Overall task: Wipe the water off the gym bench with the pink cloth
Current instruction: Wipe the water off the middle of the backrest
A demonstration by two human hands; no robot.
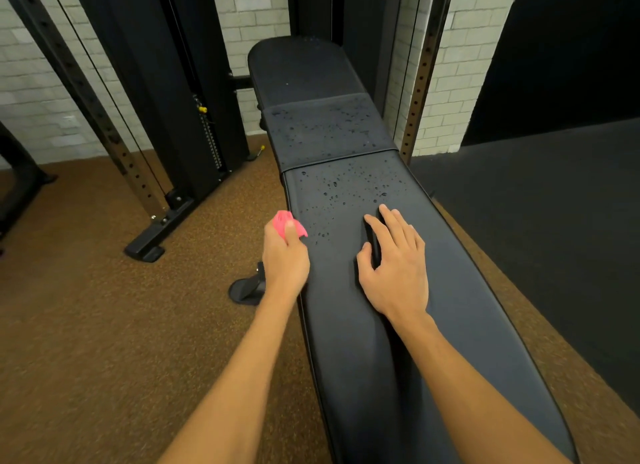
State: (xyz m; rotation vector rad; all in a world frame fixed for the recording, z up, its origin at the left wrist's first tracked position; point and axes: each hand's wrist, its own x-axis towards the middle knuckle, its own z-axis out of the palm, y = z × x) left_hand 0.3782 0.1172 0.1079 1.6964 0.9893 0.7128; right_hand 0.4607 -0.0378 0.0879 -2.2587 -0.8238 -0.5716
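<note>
The left grip [285, 257] is curled round the pink cloth [279, 221], at the worktop's [467, 308] left edge. The right grip [394, 266] lies flat on the worktop, fingers straight, just below the water drops [346, 190].

Black padded gym bench [433, 342], long and flat, stretching away in three sections. Beaded with water droplets [346, 186] across the middle section and the far part of the near one; smooth and dry-looking nearer in. Small crumpled pink cloth [285, 223], bunched in the left grip [285, 256] just off the bench's left edge, poking out above the thumb, beside the nearest droplets.
</note>
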